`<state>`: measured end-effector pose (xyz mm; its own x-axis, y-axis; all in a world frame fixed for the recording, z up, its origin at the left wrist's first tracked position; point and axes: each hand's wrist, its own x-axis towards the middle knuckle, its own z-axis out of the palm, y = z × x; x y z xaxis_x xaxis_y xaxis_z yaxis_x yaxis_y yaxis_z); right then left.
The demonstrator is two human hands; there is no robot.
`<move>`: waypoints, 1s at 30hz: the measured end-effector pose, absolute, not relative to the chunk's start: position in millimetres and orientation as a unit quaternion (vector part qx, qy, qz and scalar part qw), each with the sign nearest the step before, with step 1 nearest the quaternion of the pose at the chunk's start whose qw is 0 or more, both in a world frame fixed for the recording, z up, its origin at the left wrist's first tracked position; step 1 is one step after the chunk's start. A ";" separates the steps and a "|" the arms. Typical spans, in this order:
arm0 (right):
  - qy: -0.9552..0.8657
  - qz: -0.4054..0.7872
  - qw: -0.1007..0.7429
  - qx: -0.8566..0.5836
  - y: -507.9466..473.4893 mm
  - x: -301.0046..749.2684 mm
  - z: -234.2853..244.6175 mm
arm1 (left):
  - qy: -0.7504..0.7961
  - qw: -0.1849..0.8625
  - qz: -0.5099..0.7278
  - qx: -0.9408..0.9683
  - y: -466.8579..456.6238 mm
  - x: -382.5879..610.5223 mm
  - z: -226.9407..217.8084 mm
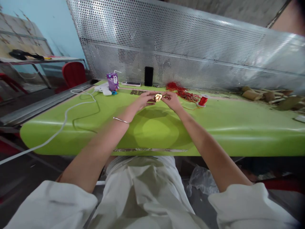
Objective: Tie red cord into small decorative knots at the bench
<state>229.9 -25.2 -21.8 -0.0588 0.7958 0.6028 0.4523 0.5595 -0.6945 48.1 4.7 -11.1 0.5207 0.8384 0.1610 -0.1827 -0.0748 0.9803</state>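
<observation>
Both my hands meet over the far middle of the green table (154,130). My left hand (144,99) and my right hand (172,99) pinch a small shiny gold piece (158,97) between their fingertips, fingers closed on it. A thin metal bangle sits on my left wrist. A tangle of red thread (182,90) lies just beyond my right hand, and a red thread spool (203,100) stands to its right.
A purple carton (112,81), a white glue gun (103,89) with its cord, a black phone (148,76) and a white strip stand along the perforated metal screen (190,51). Wooden pieces (267,95) lie at the far right. A red chair (73,73) stands at left.
</observation>
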 end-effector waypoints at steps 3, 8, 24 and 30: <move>-0.694 0.166 0.542 -0.445 -23.9 232.5 -21.9 | 0.296 0.653 0.374 0.589 3.1 49.1 -9.4; -0.700 0.168 0.532 -0.447 -23.4 232.8 -21.7 | 0.278 0.657 0.378 0.590 -2.9 48.1 -6.6; -0.712 0.338 0.426 -0.444 -37.8 230.8 -19.1 | 0.257 0.667 0.361 0.598 8.0 47.0 -14.5; -0.686 0.309 0.468 -0.463 -32.9 235.9 -21.9 | 0.251 0.644 0.356 0.629 3.8 47.2 -12.2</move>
